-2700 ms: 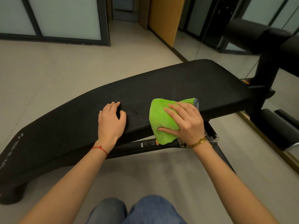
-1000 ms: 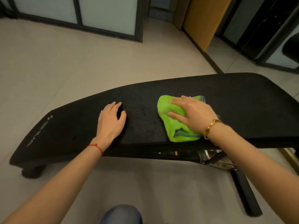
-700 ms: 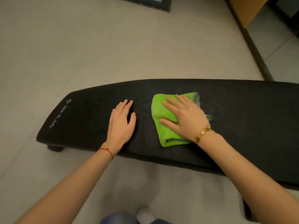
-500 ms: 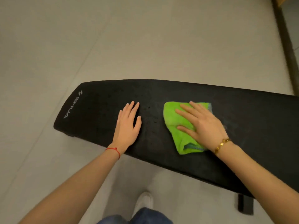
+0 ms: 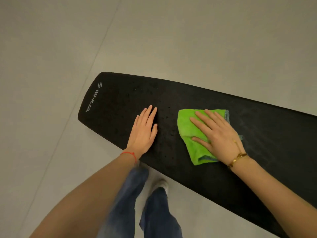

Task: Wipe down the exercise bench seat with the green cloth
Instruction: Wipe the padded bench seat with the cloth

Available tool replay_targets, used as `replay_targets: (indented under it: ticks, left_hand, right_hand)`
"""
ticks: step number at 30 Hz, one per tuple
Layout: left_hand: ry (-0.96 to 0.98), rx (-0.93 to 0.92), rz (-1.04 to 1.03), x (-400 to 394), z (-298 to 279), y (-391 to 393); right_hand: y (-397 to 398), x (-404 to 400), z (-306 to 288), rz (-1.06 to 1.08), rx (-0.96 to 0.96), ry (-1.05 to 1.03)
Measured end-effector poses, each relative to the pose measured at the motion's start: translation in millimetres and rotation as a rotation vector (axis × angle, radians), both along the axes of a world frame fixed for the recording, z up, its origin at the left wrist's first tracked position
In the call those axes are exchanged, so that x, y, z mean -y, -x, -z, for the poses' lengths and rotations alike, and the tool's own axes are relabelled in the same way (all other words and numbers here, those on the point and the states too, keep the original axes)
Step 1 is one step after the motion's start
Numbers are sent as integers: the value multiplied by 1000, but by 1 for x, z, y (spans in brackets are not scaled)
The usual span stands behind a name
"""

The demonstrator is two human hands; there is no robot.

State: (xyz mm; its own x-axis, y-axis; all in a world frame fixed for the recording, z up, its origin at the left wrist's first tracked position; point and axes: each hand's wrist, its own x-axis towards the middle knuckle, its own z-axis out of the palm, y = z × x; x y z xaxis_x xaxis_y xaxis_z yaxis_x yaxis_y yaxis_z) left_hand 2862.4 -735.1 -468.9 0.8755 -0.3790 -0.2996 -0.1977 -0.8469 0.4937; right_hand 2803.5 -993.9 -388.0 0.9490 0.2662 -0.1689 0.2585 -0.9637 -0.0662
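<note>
The long black padded bench seat (image 5: 274, 140) runs from the centre left to the lower right, with white lettering at its left end. A folded green cloth (image 5: 187, 127) lies on the pad near its middle. My right hand (image 5: 217, 136) presses flat on the cloth, fingers spread and pointing up-left. My left hand (image 5: 144, 131) rests flat on the bare pad to the left of the cloth, fingers together, holding nothing. Small droplets speckle the pad between the two hands.
Pale tiled floor (image 5: 51, 48) surrounds the bench on the far and left sides. My legs in blue jeans (image 5: 154, 212) and a white shoe (image 5: 161, 184) stand close against the bench's near edge.
The view has tipped down and come nearer, so the walls and bench frame have left the view. My right hand still presses on the cloth. The left hand stays put.
</note>
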Motion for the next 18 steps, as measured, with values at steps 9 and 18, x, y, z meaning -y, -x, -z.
replay_targets:
  ticks: [9,18]
  left_hand:
    - [8,11,42,30,9,-71]
    - [47,-2,68,45,23,-128]
  right_hand:
    - [-140,8,13,391,-237,61]
    - [-136,39,-6,398,-373,-106]
